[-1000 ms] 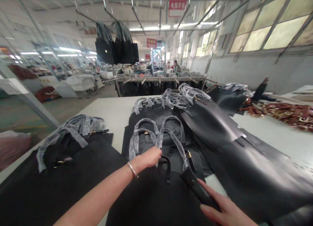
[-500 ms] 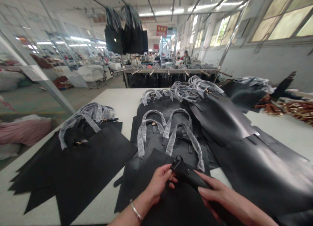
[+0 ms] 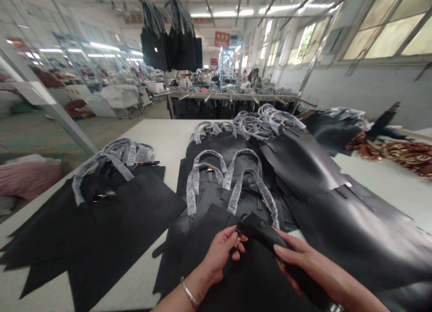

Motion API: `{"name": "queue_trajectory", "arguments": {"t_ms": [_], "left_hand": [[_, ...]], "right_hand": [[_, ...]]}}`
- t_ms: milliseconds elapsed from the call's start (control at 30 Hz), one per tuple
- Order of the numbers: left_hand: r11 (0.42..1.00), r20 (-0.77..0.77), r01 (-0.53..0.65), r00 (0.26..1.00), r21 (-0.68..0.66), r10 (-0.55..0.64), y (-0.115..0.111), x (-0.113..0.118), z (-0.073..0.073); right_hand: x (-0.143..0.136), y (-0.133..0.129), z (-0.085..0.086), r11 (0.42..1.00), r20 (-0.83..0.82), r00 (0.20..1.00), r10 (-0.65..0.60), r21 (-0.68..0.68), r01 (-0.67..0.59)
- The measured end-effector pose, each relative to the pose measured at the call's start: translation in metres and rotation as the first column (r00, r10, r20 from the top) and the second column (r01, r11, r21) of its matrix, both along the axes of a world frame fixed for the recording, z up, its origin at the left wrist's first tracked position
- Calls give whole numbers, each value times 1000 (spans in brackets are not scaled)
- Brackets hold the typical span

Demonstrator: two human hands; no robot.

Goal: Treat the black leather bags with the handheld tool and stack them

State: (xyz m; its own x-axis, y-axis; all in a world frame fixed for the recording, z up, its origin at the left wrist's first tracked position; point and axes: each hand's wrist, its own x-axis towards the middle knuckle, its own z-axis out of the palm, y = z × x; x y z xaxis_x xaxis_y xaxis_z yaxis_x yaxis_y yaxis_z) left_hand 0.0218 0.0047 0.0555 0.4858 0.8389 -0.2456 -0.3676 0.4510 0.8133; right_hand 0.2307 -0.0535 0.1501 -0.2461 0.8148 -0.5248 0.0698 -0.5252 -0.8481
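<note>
At the near middle of the table, my left hand [image 3: 221, 253] is closed, thumb and fingertips pinching a small black strap [image 3: 239, 231] with a bit of metal on it. My right hand [image 3: 303, 258] grips the folded black leather edge of a bag [image 3: 266, 235], thumb on top. A small metal stud shows on that edge near its far corner. Below both hands lies the dark panel of the bag. Just beyond, another black bag with plastic-wrapped handles [image 3: 255, 183] lies flat, its handles arched away from me.
A stack of black bags [image 3: 135, 208] lies on the left of the pale table [image 3: 148, 134]. Larger black leather bags [image 3: 303, 159] are piled to the right. Brown tassel-like pieces [image 3: 410, 154] sit far right. Black bags [image 3: 172, 44] hang from a metal frame [image 3: 67, 123].
The strap loop that stood above my left fingertips no longer shows. My right hand still grips the bag edge. The view has shifted slightly.
</note>
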Motion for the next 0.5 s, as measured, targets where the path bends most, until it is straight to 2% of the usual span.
{"name": "queue_trajectory", "arguments": {"t_ms": [133,300,367,500], "left_hand": [[999,15,34,999,-26,-34,-5,5,0],[970,42,21,999,-241,-12,-10,8,-1],[978,-39,-16,999,-208,8,-10,9,-1],[991,-234,-134,964,-20,125,-8,12,-4]], "right_hand": [[-1,-1,0,1000,16,1000,7,-26,-6],[-1,3,2,990,172,976,-135,56,127],[3,-1,4,991,190,973,-131,51,124],[11,-19,4,999,163,985,-51,2,51]]}}
